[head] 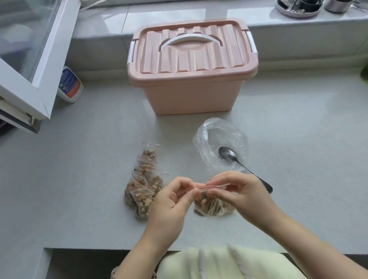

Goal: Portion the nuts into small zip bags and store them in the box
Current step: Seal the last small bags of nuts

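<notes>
I am holding a small zip bag of nuts [212, 206] low over the grey counter [299, 153], pinching its red-lined top strip between my left hand [172, 202] and right hand [239, 192]. Filled bags [142, 185] are lying just to my left. A spoon [241, 167] is resting on the crumpled clear bag [220, 143] beyond my right hand. Farther back, the pink box [192, 68] is sitting with its lid on.
</notes>
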Action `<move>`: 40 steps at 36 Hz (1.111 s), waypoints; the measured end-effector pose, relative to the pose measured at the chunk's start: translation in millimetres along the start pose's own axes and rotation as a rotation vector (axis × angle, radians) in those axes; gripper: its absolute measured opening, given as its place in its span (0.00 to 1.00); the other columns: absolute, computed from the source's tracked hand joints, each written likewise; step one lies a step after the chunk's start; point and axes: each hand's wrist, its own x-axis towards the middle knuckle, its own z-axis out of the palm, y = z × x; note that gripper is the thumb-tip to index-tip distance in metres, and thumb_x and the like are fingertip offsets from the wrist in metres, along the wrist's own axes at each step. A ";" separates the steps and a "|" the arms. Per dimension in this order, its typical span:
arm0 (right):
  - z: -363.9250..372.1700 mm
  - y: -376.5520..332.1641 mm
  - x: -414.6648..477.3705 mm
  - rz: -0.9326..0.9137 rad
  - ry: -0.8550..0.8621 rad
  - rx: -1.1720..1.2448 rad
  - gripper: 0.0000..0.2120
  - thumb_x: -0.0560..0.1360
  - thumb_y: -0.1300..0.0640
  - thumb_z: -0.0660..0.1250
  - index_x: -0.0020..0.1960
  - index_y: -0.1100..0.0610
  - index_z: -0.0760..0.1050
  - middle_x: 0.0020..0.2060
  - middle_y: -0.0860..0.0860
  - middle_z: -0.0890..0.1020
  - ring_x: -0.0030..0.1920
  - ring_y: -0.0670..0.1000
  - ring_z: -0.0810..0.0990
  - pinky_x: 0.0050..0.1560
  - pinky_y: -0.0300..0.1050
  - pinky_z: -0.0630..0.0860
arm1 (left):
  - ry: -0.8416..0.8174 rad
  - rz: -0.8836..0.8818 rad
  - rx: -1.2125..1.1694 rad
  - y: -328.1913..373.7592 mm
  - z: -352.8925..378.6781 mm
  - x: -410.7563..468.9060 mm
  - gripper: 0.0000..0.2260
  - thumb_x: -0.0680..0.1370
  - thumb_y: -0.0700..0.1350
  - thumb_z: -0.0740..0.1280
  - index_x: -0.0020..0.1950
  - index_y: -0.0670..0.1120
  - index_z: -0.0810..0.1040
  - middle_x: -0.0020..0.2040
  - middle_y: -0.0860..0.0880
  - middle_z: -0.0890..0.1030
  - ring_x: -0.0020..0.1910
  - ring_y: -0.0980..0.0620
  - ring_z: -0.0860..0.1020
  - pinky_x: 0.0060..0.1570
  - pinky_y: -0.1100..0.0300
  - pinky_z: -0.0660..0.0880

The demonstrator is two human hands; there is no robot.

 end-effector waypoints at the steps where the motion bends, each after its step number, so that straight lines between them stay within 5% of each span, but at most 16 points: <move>1: -1.0 -3.1 0.2 0.014 0.017 0.041 0.04 0.62 0.52 0.72 0.37 0.49 0.82 0.38 0.49 0.84 0.39 0.46 0.82 0.44 0.39 0.78 | 0.010 -0.009 -0.057 1.9 2.7 0.5 0.03 0.69 0.41 0.66 0.39 0.42 0.74 0.42 0.49 0.84 0.44 0.54 0.81 0.46 0.66 0.75; 10: 4.5 -4.0 -2.5 0.072 0.121 0.076 0.11 0.65 0.64 0.74 0.34 0.47 0.83 0.35 0.49 0.75 0.38 0.45 0.77 0.42 0.37 0.74 | -0.100 -0.213 -0.166 -6.0 16.1 5.7 0.18 0.69 0.37 0.71 0.58 0.45 0.75 0.49 0.50 0.82 0.47 0.58 0.80 0.43 0.68 0.74; 15: 3.5 -7.2 -5.8 -0.039 0.165 -0.101 0.05 0.66 0.62 0.74 0.38 0.52 0.84 0.34 0.49 0.79 0.36 0.42 0.78 0.38 0.32 0.73 | -0.138 -0.180 -0.022 -8.1 19.3 8.0 0.04 0.72 0.40 0.71 0.45 0.41 0.80 0.36 0.54 0.81 0.36 0.61 0.77 0.37 0.69 0.71; 19: -1.2 -0.2 -10.0 -0.248 0.170 -0.379 0.09 0.70 0.51 0.68 0.42 0.55 0.83 0.34 0.46 0.80 0.36 0.44 0.78 0.36 0.38 0.75 | -0.096 -0.142 0.052 -5.7 23.1 10.1 0.10 0.70 0.43 0.73 0.41 0.36 0.78 0.36 0.48 0.77 0.36 0.57 0.76 0.37 0.67 0.71; 22: -4.3 -0.3 -12.3 -0.255 0.190 -0.365 0.08 0.70 0.52 0.68 0.40 0.55 0.83 0.32 0.47 0.81 0.35 0.43 0.78 0.36 0.37 0.75 | -0.120 -0.199 -0.003 -0.2 24.5 9.8 0.03 0.70 0.39 0.71 0.40 0.41 0.79 0.33 0.53 0.80 0.36 0.53 0.79 0.35 0.65 0.74; 24: -3.1 -5.8 -12.6 -0.143 0.210 -0.200 0.01 0.68 0.58 0.73 0.37 0.53 0.82 0.31 0.45 0.82 0.34 0.42 0.79 0.37 0.33 0.74 | -0.137 -0.263 -0.097 5.5 24.7 7.7 0.04 0.68 0.38 0.71 0.40 0.44 0.79 0.31 0.52 0.81 0.32 0.53 0.80 0.32 0.65 0.75; 27: -3.9 -12.6 -7.9 0.155 0.181 0.201 0.09 0.66 0.68 0.72 0.35 0.54 0.81 0.27 0.48 0.83 0.28 0.42 0.78 0.32 0.32 0.74 | -0.136 -0.290 -0.148 7.8 22.9 6.7 0.06 0.67 0.44 0.72 0.41 0.47 0.79 0.34 0.49 0.83 0.31 0.52 0.80 0.35 0.59 0.78; 30: -8.2 -15.9 -4.4 0.342 0.115 0.435 0.05 0.64 0.66 0.71 0.38 0.58 0.80 0.26 0.51 0.82 0.26 0.44 0.77 0.28 0.33 0.74 | -0.099 -0.273 -0.125 7.8 21.2 7.1 0.05 0.69 0.50 0.69 0.39 0.49 0.82 0.38 0.46 0.83 0.36 0.48 0.81 0.42 0.53 0.78; 36: -9.3 -12.6 -6.2 0.452 0.081 0.499 0.13 0.59 0.58 0.72 0.43 0.59 0.81 0.33 0.54 0.83 0.33 0.48 0.78 0.36 0.36 0.78 | 0.004 -0.239 -0.177 12.3 23.0 9.3 0.03 0.74 0.41 0.68 0.42 0.44 0.81 0.39 0.49 0.84 0.39 0.56 0.80 0.40 0.66 0.76; 40: -11.2 -11.7 -8.3 0.479 0.047 0.461 0.09 0.59 0.55 0.72 0.37 0.58 0.82 0.31 0.53 0.82 0.32 0.46 0.78 0.36 0.36 0.77 | 0.056 -0.211 -0.184 14.5 24.3 8.0 0.06 0.75 0.38 0.65 0.41 0.43 0.81 0.35 0.51 0.83 0.36 0.58 0.80 0.37 0.68 0.75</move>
